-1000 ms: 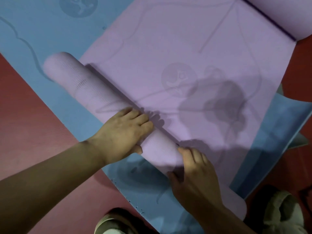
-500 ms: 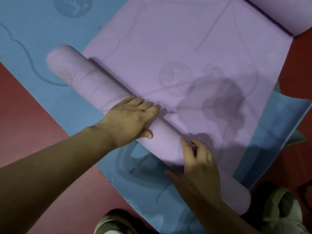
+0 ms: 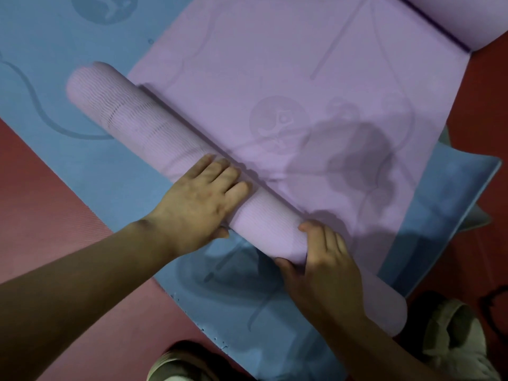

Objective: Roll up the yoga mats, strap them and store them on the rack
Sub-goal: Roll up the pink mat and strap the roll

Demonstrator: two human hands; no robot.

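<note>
A purple yoga mat (image 3: 275, 50) lies spread across a blue mat (image 3: 68, 37) on the red floor (image 3: 41, 188). Its near end is wound into a ribbed roll (image 3: 132, 119) that runs slantwise from upper left to lower right. Its far end curls up at the top right. The kneeling person's left hand (image 3: 198, 199) presses down on the middle of the roll, fingers laid almost flat over its crest. The right hand (image 3: 327, 265) clasps the roll further right, fingers on top and thumb tucked against the near side.

Both hands work the right-hand half, so the free left end, which juts past the flat sheet's edge over the blue mat, looks liable to slacken or creep sideways. That would leave a cone-shaped bundle awkward to strap. The blue mat underneath might also drag along.

Half a second earlier the right fingers reached over the roll toward the flat sheet; now they sit drawn back on the crest. The left hand has scarcely shifted.
</note>
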